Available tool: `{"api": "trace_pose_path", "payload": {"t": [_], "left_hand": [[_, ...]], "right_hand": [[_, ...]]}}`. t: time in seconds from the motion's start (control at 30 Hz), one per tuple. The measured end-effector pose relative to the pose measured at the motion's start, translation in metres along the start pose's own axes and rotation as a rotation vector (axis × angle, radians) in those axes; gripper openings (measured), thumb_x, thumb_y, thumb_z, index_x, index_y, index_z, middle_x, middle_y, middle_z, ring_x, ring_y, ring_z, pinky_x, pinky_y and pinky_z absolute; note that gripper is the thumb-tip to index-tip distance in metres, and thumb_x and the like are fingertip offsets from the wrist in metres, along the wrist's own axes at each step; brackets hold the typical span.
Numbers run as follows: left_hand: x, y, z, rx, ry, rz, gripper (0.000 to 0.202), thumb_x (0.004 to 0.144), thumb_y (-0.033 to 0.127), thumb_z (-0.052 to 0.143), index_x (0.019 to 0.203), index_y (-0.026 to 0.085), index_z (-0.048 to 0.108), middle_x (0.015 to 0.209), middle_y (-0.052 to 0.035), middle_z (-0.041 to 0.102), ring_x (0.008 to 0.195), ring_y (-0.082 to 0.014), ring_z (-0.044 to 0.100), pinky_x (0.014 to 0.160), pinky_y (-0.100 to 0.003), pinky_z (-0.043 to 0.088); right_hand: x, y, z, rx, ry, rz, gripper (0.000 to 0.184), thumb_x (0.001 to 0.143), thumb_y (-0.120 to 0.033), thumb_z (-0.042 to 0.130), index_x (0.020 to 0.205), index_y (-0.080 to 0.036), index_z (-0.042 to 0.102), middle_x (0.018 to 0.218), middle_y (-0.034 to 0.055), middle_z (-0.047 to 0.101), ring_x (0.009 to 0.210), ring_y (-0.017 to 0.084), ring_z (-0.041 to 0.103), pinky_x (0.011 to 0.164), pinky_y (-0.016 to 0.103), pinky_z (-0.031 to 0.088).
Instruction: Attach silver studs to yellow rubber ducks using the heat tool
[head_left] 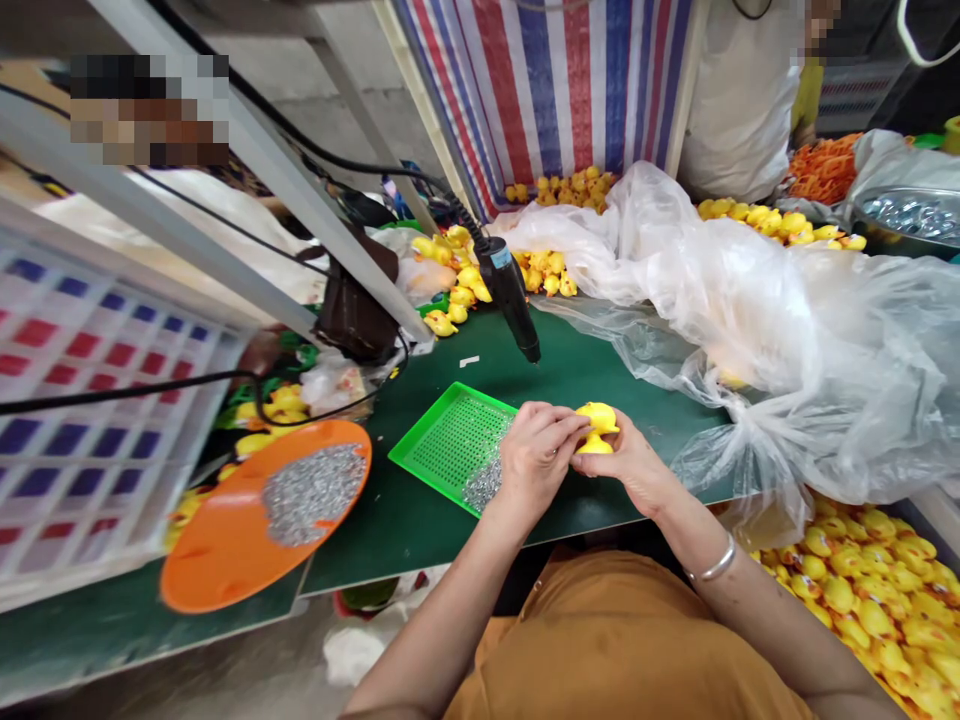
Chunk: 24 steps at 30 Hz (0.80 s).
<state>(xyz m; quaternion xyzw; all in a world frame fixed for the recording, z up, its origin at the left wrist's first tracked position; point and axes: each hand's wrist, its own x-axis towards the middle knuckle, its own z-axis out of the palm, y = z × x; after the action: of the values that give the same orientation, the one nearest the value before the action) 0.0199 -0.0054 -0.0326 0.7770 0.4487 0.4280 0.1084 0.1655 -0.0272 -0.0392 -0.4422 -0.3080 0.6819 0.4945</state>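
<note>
A yellow toy duck point(598, 418) is in my right hand point(636, 462), with the fingers closed round it above the green table. My left hand point(534, 450) meets the duck from the left, its thumb and fingers pinched together at the toy's side. Whatever is between those fingertips is too small or hidden to make out. Just left of my hands lies a green perforated tray point(431, 432), partly covered by my left hand. Small silvery screws point(486, 484) are heaped at its near right end. A black electric screwdriver point(510, 300) hangs point down beyond my hands.
An orange dish point(217, 540) with many silvery screws stands at left. Clear plastic sheeting point(735, 300) covers the right side. Yellow ducks point(862, 590) fill a container at lower right; more ducks point(457, 285) lie behind. Black cables point(225, 378) and grey frame bars cross the left.
</note>
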Motion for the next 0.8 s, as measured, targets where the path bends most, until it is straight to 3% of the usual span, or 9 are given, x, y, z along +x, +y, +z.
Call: {"api": "trace_pose_path", "payload": {"t": [0.1,0.2,0.3,0.37,0.43,0.57,0.8], "left_hand": [[0.001,-0.001,-0.004,-0.064,-0.006,-0.065,0.017,0.089,0.038,0.065,0.093,0.027,0.077,0.089,-0.0044,0.076,0.084,-0.0201,0.062,0.082,-0.036,0.05],[-0.002,-0.011,-0.014,-0.057,-0.033,-0.221,0.018,0.09,0.037,0.063,0.093,0.024,0.075,0.093,-0.005,0.075,0.089,-0.0205,0.063,0.082,-0.034,0.051],[-0.009,-0.028,-0.024,0.141,-0.216,-0.341,0.012,0.087,0.03,0.064,0.089,0.023,0.074,0.093,-0.0049,0.074,0.092,-0.0228,0.062,0.08,-0.034,0.049],[-0.016,-0.037,-0.027,0.278,-0.363,-0.352,0.009,0.084,0.025,0.067,0.09,0.024,0.074,0.094,-0.0044,0.074,0.093,-0.0244,0.061,0.078,-0.034,0.048],[-0.021,-0.042,-0.027,0.352,-0.44,-0.332,0.008,0.084,0.023,0.066,0.087,0.025,0.074,0.093,-0.0036,0.075,0.093,-0.025,0.061,0.075,-0.033,0.047],[-0.022,-0.038,-0.027,0.372,-0.451,-0.34,0.014,0.088,0.027,0.062,0.083,0.026,0.075,0.091,-0.0022,0.076,0.093,-0.0249,0.061,0.074,-0.032,0.047],[-0.015,-0.037,-0.034,0.311,-0.356,-0.505,0.018,0.089,0.028,0.058,0.089,0.025,0.076,0.088,-0.0036,0.076,0.087,-0.0232,0.067,0.077,-0.034,0.049]], "right_hand": [[0.0,0.0,-0.002,0.017,-0.008,0.017,0.072,0.049,-0.018,0.09,0.113,-0.023,0.056,0.092,-0.0013,0.069,0.077,0.014,0.064,0.07,0.028,0.052],[0.0,-0.006,-0.004,0.032,-0.032,0.073,0.074,0.049,-0.021,0.091,0.116,-0.022,0.058,0.086,0.0002,0.071,0.072,0.015,0.065,0.066,0.028,0.051],[0.001,-0.013,-0.007,0.062,-0.028,0.131,0.076,0.048,-0.022,0.092,0.117,-0.021,0.061,0.084,0.0009,0.072,0.069,0.014,0.064,0.066,0.029,0.052],[0.001,-0.016,-0.009,0.076,-0.025,0.145,0.076,0.047,-0.022,0.092,0.116,-0.021,0.062,0.082,0.0,0.072,0.065,0.012,0.062,0.064,0.028,0.051],[0.002,-0.016,-0.009,0.083,-0.03,0.149,0.076,0.045,-0.021,0.093,0.115,-0.02,0.062,0.081,-0.0007,0.071,0.063,0.011,0.061,0.063,0.028,0.05],[0.004,-0.014,-0.01,0.083,-0.016,0.15,0.08,0.043,-0.019,0.093,0.116,-0.019,0.062,0.08,-0.0009,0.071,0.066,0.011,0.061,0.066,0.028,0.051],[0.005,-0.013,-0.012,0.071,-0.022,0.142,0.077,0.043,-0.019,0.093,0.115,-0.02,0.063,0.079,-0.0019,0.07,0.064,0.01,0.061,0.066,0.028,0.051]]}}
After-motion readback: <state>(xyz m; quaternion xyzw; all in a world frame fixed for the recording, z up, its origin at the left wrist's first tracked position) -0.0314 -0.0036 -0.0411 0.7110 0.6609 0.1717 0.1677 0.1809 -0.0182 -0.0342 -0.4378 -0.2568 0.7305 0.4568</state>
